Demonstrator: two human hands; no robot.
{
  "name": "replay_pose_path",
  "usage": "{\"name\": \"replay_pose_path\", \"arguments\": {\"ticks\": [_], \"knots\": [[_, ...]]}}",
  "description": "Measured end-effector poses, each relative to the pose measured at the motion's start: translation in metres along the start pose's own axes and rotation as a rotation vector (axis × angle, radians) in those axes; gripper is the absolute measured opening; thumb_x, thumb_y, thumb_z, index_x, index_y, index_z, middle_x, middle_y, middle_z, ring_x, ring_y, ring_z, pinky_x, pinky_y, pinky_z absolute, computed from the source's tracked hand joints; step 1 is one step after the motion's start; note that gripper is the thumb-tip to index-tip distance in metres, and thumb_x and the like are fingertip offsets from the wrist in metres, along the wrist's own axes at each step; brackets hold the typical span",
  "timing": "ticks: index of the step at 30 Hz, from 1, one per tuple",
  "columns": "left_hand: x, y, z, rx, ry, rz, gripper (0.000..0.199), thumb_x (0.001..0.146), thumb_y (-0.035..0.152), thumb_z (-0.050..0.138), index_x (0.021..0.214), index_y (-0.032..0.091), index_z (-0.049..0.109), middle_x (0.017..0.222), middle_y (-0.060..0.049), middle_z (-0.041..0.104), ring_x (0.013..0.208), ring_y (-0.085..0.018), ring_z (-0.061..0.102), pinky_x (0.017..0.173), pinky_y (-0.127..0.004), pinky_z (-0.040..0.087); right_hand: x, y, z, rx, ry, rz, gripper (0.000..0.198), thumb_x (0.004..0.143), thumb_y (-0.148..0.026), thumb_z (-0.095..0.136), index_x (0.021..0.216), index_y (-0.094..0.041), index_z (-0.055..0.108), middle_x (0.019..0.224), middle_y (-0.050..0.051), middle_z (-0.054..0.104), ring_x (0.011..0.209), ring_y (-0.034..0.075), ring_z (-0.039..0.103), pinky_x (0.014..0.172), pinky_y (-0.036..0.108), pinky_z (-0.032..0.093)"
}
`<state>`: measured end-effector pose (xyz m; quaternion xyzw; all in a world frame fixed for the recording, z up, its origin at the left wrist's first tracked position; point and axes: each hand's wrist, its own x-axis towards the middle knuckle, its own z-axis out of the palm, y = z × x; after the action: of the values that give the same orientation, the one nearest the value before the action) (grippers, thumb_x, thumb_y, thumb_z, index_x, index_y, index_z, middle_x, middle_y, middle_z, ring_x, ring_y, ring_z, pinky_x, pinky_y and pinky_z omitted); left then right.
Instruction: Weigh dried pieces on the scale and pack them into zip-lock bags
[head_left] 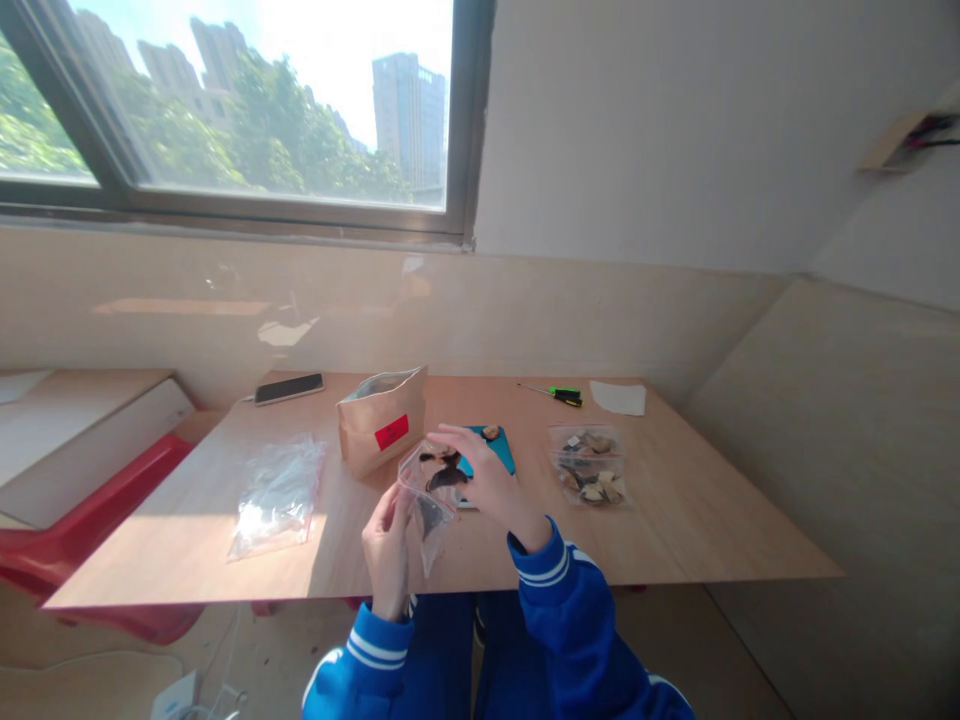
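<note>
My left hand (386, 535) is closed on the edge of a small clear zip bag (429, 540), which hangs with its mouth upward at the front middle of the table. Over the bag's mouth, my right hand (491, 487) curves around several dark, thin dried pieces (448, 474); its thumb is partly hidden. Some pieces appear to be at the bag's opening. Behind my right hand lies a flat blue-topped device (501, 452), like a small scale, with a brownish dried piece (490, 432) on it. An upright kraft paper pouch (375, 425) with a red label stands behind my left hand, its top open.
A pile of clear plastic bags (277, 495) lies on the left. Filled zip bags (589, 465) with dried pieces lie on the right. Farther back are a phone (289, 389), green-and-black screwdrivers (559, 394) and white paper (617, 398). A red stool (97, 500) stands left.
</note>
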<state>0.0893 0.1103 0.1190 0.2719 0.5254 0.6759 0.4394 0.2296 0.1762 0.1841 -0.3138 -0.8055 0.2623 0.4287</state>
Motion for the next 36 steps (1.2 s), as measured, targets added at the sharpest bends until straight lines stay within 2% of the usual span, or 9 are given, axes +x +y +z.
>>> {"name": "replay_pose_path", "arguments": {"ticks": [6,10,13,16,19,22,30,33,36], "knots": [[0.001,-0.001,-0.003,-0.144,-0.033,-0.065,0.05,0.08,0.048,0.063,0.122,0.02,0.062,0.127,-0.013,0.064,0.115,-0.027,0.061,0.088,-0.036,0.054,-0.006,-0.004,0.012,0.048,-0.159,0.004,0.072,0.073,0.001,0.054,0.138,-0.029,0.044,0.138,0.007,0.048,0.132,0.02,0.042,0.113,0.043,0.033],[0.004,-0.002,-0.008,-0.149,-0.051,-0.059,0.049,0.08,0.047,0.062,0.122,0.021,0.062,0.126,-0.012,0.064,0.117,-0.027,0.06,0.09,-0.037,0.054,-0.005,0.007,0.002,0.175,-0.248,-0.014,0.065,0.079,-0.013,0.061,0.139,-0.03,0.042,0.143,0.005,0.043,0.134,0.02,0.04,0.109,0.038,0.039],[0.005,-0.003,-0.01,-0.173,-0.069,-0.051,0.049,0.079,0.047,0.063,0.121,0.02,0.062,0.124,-0.012,0.065,0.117,-0.027,0.06,0.095,-0.039,0.051,0.001,0.048,-0.005,0.113,-0.063,0.091,0.047,0.087,-0.022,0.052,0.133,-0.028,0.048,0.141,0.005,0.047,0.131,0.018,0.043,0.105,0.036,0.042],[0.003,-0.003,-0.011,-0.213,-0.068,-0.045,0.047,0.077,0.046,0.065,0.116,0.02,0.064,0.124,-0.013,0.065,0.114,-0.027,0.062,0.096,-0.039,0.05,0.006,0.106,-0.009,-0.171,0.233,0.306,0.036,0.082,-0.018,0.052,0.117,-0.021,0.06,0.127,0.009,0.058,0.124,0.022,0.049,0.108,0.044,0.037],[0.001,-0.001,-0.012,-0.222,-0.07,-0.027,0.046,0.078,0.045,0.066,0.116,0.019,0.064,0.124,-0.013,0.065,0.114,-0.028,0.061,0.093,-0.038,0.051,0.006,0.15,-0.01,-0.237,0.294,0.392,0.027,0.075,-0.015,0.055,0.099,-0.018,0.065,0.111,0.011,0.064,0.115,0.027,0.053,0.106,0.052,0.034],[0.0,0.0,-0.013,-0.2,-0.09,-0.018,0.045,0.08,0.045,0.063,0.117,0.021,0.063,0.125,-0.012,0.065,0.116,-0.027,0.061,0.092,-0.036,0.051,0.001,0.166,-0.012,-0.279,0.322,0.441,0.017,0.07,-0.014,0.058,0.085,-0.018,0.065,0.099,0.011,0.066,0.108,0.029,0.054,0.102,0.051,0.035],[-0.006,0.004,-0.009,-0.238,-0.09,-0.062,0.045,0.079,0.046,0.065,0.116,0.021,0.063,0.127,-0.011,0.064,0.114,-0.025,0.062,0.094,-0.036,0.049,-0.005,0.139,-0.017,-0.243,0.35,0.444,0.005,0.074,-0.019,0.059,0.075,-0.018,0.064,0.085,0.007,0.066,0.084,0.022,0.061,0.084,0.039,0.048],[-0.009,0.005,-0.007,-0.292,-0.089,-0.094,0.044,0.077,0.044,0.067,0.114,0.02,0.064,0.125,-0.011,0.065,0.114,-0.025,0.062,0.097,-0.037,0.048,0.001,0.101,-0.02,-0.167,0.343,0.396,0.014,0.078,-0.026,0.059,0.088,-0.017,0.065,0.09,0.006,0.069,0.079,0.018,0.063,0.075,0.033,0.051],[-0.011,0.006,-0.006,-0.32,-0.1,-0.111,0.041,0.078,0.043,0.067,0.113,0.021,0.064,0.122,-0.01,0.067,0.114,-0.024,0.062,0.098,-0.036,0.047,0.005,0.045,-0.024,-0.008,0.271,0.263,0.023,0.081,-0.032,0.062,0.1,-0.019,0.065,0.097,0.005,0.07,0.084,0.017,0.065,0.076,0.029,0.052]]}}
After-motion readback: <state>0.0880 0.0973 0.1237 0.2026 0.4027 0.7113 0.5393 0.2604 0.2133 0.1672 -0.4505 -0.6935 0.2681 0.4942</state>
